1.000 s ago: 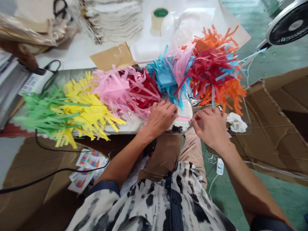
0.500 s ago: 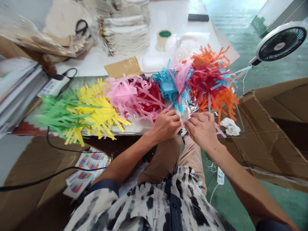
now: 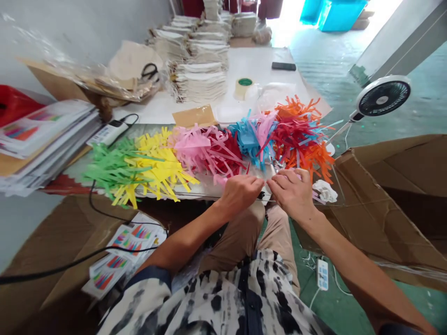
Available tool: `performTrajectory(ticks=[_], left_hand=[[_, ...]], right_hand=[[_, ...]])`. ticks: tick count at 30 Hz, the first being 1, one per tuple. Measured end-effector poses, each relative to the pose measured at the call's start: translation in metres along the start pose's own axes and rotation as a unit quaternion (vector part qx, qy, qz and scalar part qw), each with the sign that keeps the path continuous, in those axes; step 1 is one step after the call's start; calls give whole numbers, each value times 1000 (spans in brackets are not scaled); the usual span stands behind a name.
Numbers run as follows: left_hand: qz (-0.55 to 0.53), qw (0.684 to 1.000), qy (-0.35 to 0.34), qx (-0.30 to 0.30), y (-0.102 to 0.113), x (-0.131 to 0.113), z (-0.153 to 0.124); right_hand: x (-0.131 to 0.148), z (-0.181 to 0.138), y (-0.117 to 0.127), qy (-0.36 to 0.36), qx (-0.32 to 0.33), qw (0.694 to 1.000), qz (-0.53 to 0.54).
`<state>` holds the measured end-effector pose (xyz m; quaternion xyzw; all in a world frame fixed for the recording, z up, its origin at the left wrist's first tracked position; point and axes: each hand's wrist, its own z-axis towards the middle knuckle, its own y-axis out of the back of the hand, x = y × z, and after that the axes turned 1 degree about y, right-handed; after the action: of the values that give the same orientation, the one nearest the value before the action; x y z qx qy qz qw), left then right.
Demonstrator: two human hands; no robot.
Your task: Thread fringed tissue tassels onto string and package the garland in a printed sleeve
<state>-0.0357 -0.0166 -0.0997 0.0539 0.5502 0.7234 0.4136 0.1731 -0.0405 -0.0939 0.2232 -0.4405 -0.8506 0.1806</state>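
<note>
Both hands are together at the near edge of the table, fingers bent and pinched. My left hand (image 3: 241,196) is closed, with pink tissue-paper strips (image 3: 220,180) poking out past its knuckles. My right hand (image 3: 294,191), also closed, has pink paper showing at its fingers and at its outer side. Most of the paper in the grips is hidden by the fingers. Just beyond lie fringed paper tassels: green (image 3: 113,166), yellow (image 3: 162,163), pink (image 3: 192,148), dark red (image 3: 228,151), blue (image 3: 246,137) and orange (image 3: 316,160).
Crumpled white paper (image 3: 325,191) sits right of my right hand. Behind the tassels are a tape roll (image 3: 243,88), scissors (image 3: 150,72) and stacked off-white bundles (image 3: 202,79). A small fan (image 3: 382,98) and an open cardboard box (image 3: 384,195) stand at the right.
The camera view has tipped up, showing more of the far table and room. My hands stay close together, with fingers flatter and thumbs less visible; a bit of pink now shows left of my left hand.
</note>
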Motion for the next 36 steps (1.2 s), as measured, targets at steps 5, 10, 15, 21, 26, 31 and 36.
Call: performTrajectory(ticks=[5, 10, 15, 21, 26, 31, 36], left_hand=[[-506, 827, 240, 56, 28, -9, -2], [-699, 624, 317, 148, 44, -9, -3], [-677, 668, 301, 69, 42, -10, -4], [-639, 736, 223, -23, 47, 4, -6], [-608, 751, 243, -84, 56, 14, -23], [-606, 745, 244, -135, 60, 35, -41], [-589, 741, 265, -185, 64, 68, -54]], right_hand=[[-2, 7, 26, 15, -186, 982, -29], [5, 14, 40, -7, -226, 974, 14], [22, 30, 42, -175, -181, 932, 259], [31, 59, 35, -307, -70, 794, 519], [38, 79, 36, -253, 23, 793, 554], [52, 111, 25, -211, 56, 831, 512], [17, 193, -44, -216, 0, 886, 409]])
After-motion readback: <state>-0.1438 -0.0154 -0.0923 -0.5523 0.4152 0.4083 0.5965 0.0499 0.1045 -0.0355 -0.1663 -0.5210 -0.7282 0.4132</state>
